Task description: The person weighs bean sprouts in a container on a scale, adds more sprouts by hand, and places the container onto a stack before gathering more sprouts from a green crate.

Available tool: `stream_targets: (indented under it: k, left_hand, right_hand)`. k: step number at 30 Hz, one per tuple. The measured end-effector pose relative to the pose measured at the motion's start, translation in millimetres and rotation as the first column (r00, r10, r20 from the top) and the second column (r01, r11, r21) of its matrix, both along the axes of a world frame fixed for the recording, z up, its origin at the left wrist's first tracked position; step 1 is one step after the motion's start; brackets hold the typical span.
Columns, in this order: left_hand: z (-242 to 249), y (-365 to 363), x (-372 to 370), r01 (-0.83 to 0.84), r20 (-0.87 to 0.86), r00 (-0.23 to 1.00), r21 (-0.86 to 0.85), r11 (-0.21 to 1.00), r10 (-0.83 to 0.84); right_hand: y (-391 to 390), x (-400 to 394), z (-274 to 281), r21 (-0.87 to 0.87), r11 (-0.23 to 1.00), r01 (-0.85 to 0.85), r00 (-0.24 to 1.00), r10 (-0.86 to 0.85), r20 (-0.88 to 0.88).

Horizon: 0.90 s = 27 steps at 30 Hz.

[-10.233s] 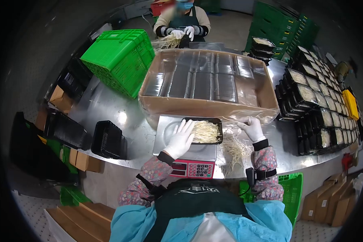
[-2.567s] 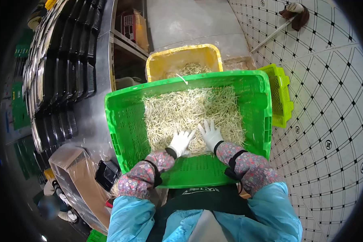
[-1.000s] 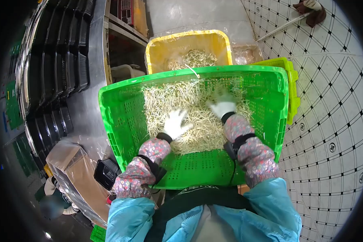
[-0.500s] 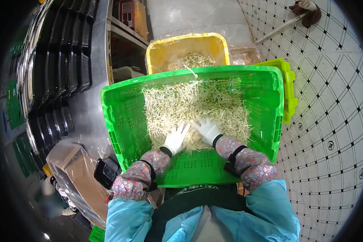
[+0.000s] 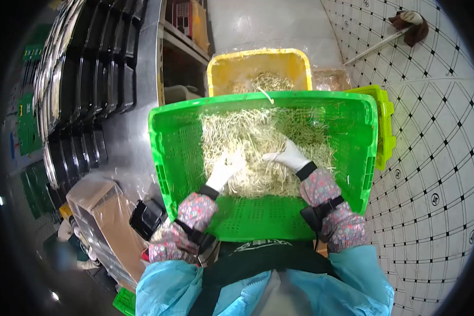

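Note:
A large green perforated crate [image 5: 263, 218] stands right in front of me, with a heap of pale bean sprouts [image 5: 258, 179] inside. My left hand [image 5: 226, 169], in a white glove, is sunk into the near left part of the heap; sprouts and blur hide its fingertips. My right hand [image 5: 288, 157], also white-gloved, lies at the right of the heap, its thumb pointing left and apart from the other fingers, which reach up among the sprouts. Loose sprouts lie between the two hands.
Beyond the crate stands a yellow tub [image 5: 259, 58] with more sprouts. Stacked black trays [image 5: 89, 79] are at the left, above a plastic-covered cardboard box [image 5: 110, 221]. A yellow-green crate [image 5: 385, 129] is at the right. Another person [image 5: 79, 239] is at the lower left.
My hands have moved apart, the right one farther right and up, and the sprouts between them are stirred and blurred. The whole view has shifted slightly, so the crate appears farther right.

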State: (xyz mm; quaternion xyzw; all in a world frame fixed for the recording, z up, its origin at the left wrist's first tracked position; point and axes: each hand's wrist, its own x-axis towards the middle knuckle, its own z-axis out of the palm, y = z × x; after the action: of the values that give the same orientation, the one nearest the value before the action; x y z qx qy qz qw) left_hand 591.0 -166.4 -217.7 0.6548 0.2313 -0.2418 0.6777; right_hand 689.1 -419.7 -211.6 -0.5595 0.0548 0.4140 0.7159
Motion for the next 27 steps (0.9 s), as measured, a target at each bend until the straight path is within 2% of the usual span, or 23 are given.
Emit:
stream_targets:
  k: [1,3,4,5,7,8,9,11,12,13,15,16,17,18,19,20,21,22,23,24,25,26,27]
  left_hand:
    - [-5,4,-5,-0.004,0.01,1.0,0.005,1.0,0.004]
    - [-11,6,3,-0.17,0.066,0.983,0.013,0.985,0.169]
    - [10,-2,10,-0.35,-0.051,0.935,-0.302,0.887,0.351]
    - [-10,4,-11,-0.37,-0.074,0.928,-0.298,0.88,0.366]
    - [-69,33,-24,-0.086,-0.011,0.996,0.04,0.995,0.087]
    - [-60,35,-17,-0.003,-0.045,0.999,0.122,0.992,0.008]
    - [-53,34,-12,0.001,-0.05,0.999,0.118,0.993,0.005]
    - [-46,29,-1,-0.151,-0.114,0.98,0.126,0.98,0.166]
    - [-67,37,0,-0.155,-0.092,0.981,0.174,0.972,0.173]
    - [-65,36,14,-0.186,-0.151,0.967,0.136,0.973,0.206]
    - [-70,19,35,-0.321,-0.123,0.92,0.304,0.897,0.372]
    - [-61,3,45,-0.379,-0.151,0.897,0.219,0.899,0.415]
    - [-80,-8,46,-0.363,-0.161,0.899,0.248,0.898,0.408]
    - [-126,-7,39,-0.216,-0.122,0.953,0.363,0.906,0.277]
    - [-166,-19,29,-0.29,0.028,0.951,0.439,0.85,0.309]
    - [-84,-52,47,-0.387,-0.011,0.911,0.319,0.865,0.412]
    - [-133,-51,28,-0.4,-0.07,0.903,0.23,0.887,0.425]
    - [-138,-57,9,-0.326,0.207,0.941,0.356,0.876,0.267]
    - [-39,-73,29,-0.7,-0.181,0.714,-0.158,0.696,0.677]
    - [-30,-68,14,-0.688,-0.22,0.714,-0.395,0.609,0.664]
    - [-16,-62,-11,-0.654,-0.311,0.755,-0.408,0.637,0.577]
    - [55,-65,3,-0.703,-0.505,0.681,-0.247,0.667,0.531]
    - [53,-56,-15,-0.698,-0.596,0.623,-0.129,0.705,0.507]
  right_hand:
    - [-2,-4,-6,0.005,1.0,-0.004,1.0,0.004,0.01]
    - [-2,-1,-13,-0.119,0.993,0.003,1.0,-0.004,-0.009]
    - [-5,-5,-14,-0.168,0.984,0.061,0.997,-0.053,0.054]
    - [-6,-17,-15,-0.173,0.984,0.042,0.999,-0.037,0.031]
    - [-6,-15,-33,-0.282,0.959,-0.024,0.99,0.063,0.129]
    - [-12,-12,-47,-0.237,0.969,-0.062,0.967,0.117,0.227]
    - [-18,-11,-48,-0.242,0.969,-0.06,0.968,0.115,0.221]
    - [-29,-3,-44,-0.459,0.881,-0.116,0.899,0.29,0.329]
    - [-32,7,-41,-0.477,0.87,-0.124,0.929,0.27,0.251]
    - [-35,15,-59,-0.602,0.795,-0.075,0.896,0.319,0.309]
    - [-29,20,-83,-0.87,0.471,0.145,0.926,0.246,0.287]
    - [-14,14,-109,-0.902,0.389,0.189,0.906,0.286,0.313]
    - [7,6,-130,-0.923,0.306,0.234,0.884,0.327,0.333]
    - [32,-2,-107,-0.902,0.369,0.222,0.858,0.367,0.361]
    - [55,-5,-83,-0.943,0.329,0.052,0.852,0.478,0.214]
    - [75,21,-34,-0.795,0.22,-0.565,0.678,0.673,-0.296]
    - [89,-2,-34,-0.843,0.419,-0.338,0.787,0.617,-0.009]
    - [100,-38,-64,-0.759,0.648,0.059,0.814,0.409,0.413]
    - [97,-33,-41,-0.71,0.701,-0.074,0.826,0.442,0.351]
    - [91,-28,-31,-0.653,0.734,-0.19,0.75,0.537,0.385]
    - [82,-21,-25,-0.594,0.744,-0.307,0.661,0.615,0.43]
    - [77,-13,-17,-0.578,0.685,-0.444,0.599,0.706,0.376]
    - [70,-2,-11,-0.481,0.698,-0.53,0.571,0.713,0.406]
